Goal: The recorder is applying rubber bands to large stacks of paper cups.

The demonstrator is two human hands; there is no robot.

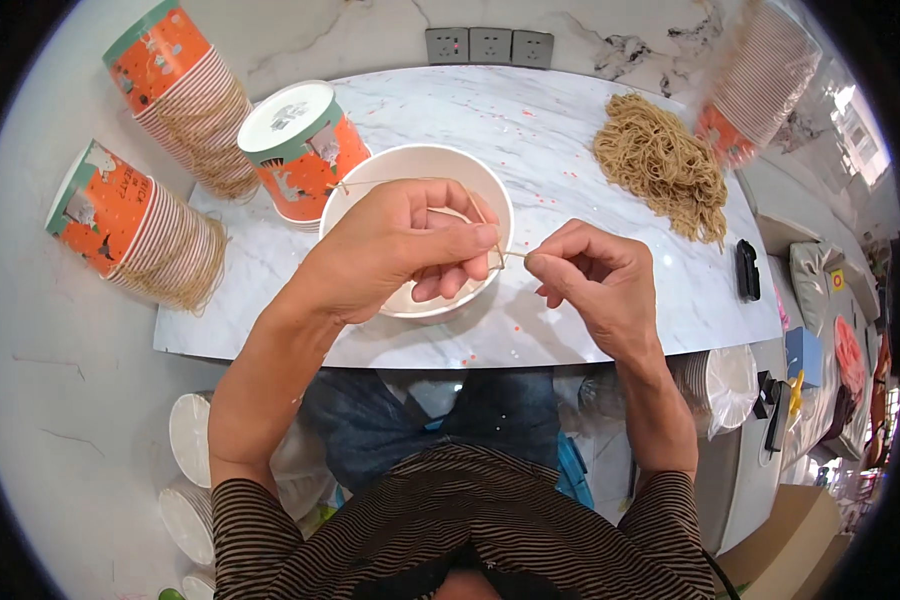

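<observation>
A thin tan paper cord [512, 254] is stretched between my two hands, with a crossing or knot near my left fingertips. My left hand [400, 240] pinches the cord between thumb and fingers, above a round white paper bucket [435, 163]. One part of the cord trails left past the knuckles to a knotted end over the bucket's rim. Just right of the bucket, my right hand [595, 275] pinches the other end between thumb and forefinger. My left hand hides part of the bucket's inside.
A heap of tan cords [660, 165] lies at the table's right. Orange-and-green printed bucket stacks with cords stand at left [135, 225] and far left [185, 95]; a lidded bucket [295, 150] is beside them. A black object [748, 270] lies by the right edge. Wrapped buckets [765, 75] stand far right.
</observation>
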